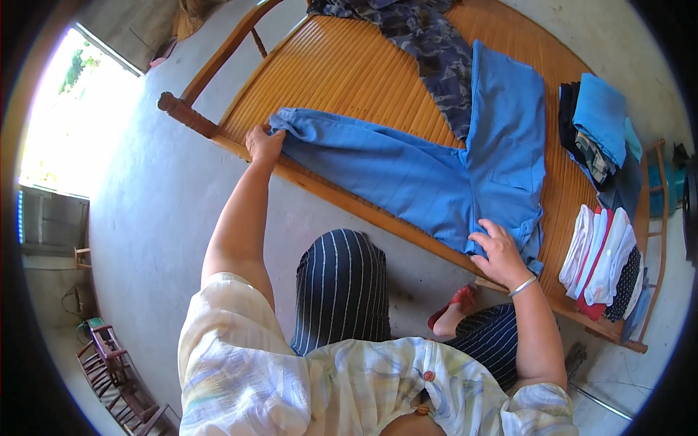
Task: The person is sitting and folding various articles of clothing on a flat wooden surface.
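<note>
A pair of blue trousers (381, 163) lies spread on a bed topped with bamboo slats (349, 65). One leg stretches left along the near edge, and the other points away from me. At the left leg's cuff, my left hand (263, 145) pinches the cloth between thumb and fingers. My right hand (499, 253), with a silver bangle at the wrist, rests fingers apart on the trousers near the waist. Dark camouflage clothing (436, 65) lies beyond, against the far leg.
Right of the trousers sit a folded clothes pile with a light-blue piece (600, 120) on top and a row of folded white, red and dotted clothes (600, 261). A wooden bedpost (188, 114) juts out at left. Dark wooden chairs (117, 370) stand at lower left.
</note>
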The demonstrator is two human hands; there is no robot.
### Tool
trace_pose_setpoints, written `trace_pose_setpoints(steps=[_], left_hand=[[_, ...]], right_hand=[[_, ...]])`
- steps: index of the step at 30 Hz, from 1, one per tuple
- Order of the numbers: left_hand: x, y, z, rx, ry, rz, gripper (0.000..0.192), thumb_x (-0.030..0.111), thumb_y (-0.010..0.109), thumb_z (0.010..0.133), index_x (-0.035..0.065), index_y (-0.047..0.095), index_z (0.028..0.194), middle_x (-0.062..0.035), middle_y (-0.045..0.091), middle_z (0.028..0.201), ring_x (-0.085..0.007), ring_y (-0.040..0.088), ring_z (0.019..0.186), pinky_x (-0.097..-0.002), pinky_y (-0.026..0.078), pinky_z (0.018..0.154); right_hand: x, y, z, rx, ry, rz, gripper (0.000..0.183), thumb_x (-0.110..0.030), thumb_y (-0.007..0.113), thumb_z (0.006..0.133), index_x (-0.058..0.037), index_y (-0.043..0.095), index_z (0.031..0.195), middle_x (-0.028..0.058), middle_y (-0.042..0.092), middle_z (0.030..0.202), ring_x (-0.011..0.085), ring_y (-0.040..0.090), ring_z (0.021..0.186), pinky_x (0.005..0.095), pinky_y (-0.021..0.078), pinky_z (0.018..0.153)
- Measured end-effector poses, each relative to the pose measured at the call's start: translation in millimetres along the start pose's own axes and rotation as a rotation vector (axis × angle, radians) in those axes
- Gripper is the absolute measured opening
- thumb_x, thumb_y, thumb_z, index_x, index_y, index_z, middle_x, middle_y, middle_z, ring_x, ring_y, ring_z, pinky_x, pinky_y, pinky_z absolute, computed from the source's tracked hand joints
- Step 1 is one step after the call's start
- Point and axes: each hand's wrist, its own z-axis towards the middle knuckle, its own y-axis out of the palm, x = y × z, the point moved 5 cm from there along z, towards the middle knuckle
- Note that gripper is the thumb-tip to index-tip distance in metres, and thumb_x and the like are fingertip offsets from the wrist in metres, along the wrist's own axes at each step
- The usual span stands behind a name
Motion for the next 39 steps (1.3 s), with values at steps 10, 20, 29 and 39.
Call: trace_pose_setpoints(steps=[10, 20, 29, 39], left_hand=[[14, 6, 12, -0.106, 0.053, 0.162, 0.044, 0.03, 0.074, 0.066, 0.0054, 0.064, 0.1, -0.0165, 0.061, 0.102, -0.0297, 0.054, 0.103, -0.0374, 0.042, 0.089], [-4, -15, 5, 0.083, 0.09, -0.029, 0.029, 0.029, 0.076, 0.064, 0.0041, 0.063, 0.071, -0.0125, 0.064, 0.074, -0.0283, 0.061, 0.076, -0.0382, 0.048, 0.072], [17, -11, 3, 0.176, 0.032, -0.039, 0.038, 0.041, 0.065, 0.073, 0.0074, 0.065, 0.092, -0.0127, 0.063, 0.085, -0.029, 0.059, 0.087, -0.0383, 0.045, 0.082], [44, -4, 28, -0.169, 0.166, 0.4, 0.042, 0.024, 0.065, 0.065, 0.0076, 0.064, 0.103, -0.0168, 0.062, 0.105, -0.0285, 0.057, 0.103, -0.0379, 0.045, 0.088]], right_hand=[[4, 3, 0, 0.016, -0.015, -0.047, 0.036, -0.014, 0.07, 0.067, -0.0078, 0.06, 0.101, 0.0156, 0.046, 0.122, 0.0342, 0.046, 0.11, 0.0422, 0.0388, 0.091], [3, -2, 0, 0.032, -0.028, -0.05, 0.037, -0.013, 0.071, 0.065, -0.0065, 0.062, 0.1, 0.0153, 0.047, 0.121, 0.034, 0.047, 0.109, 0.0427, 0.0388, 0.091], [3, 0, 1, 0.038, -0.01, -0.042, 0.037, -0.011, 0.07, 0.065, -0.0066, 0.062, 0.101, 0.0144, 0.047, 0.121, 0.033, 0.047, 0.109, 0.0419, 0.0388, 0.091], [2, 0, 3, 0.042, -0.011, -0.035, 0.035, -0.011, 0.07, 0.065, -0.0072, 0.062, 0.099, 0.0139, 0.048, 0.119, 0.0327, 0.047, 0.108, 0.0414, 0.0391, 0.09]])
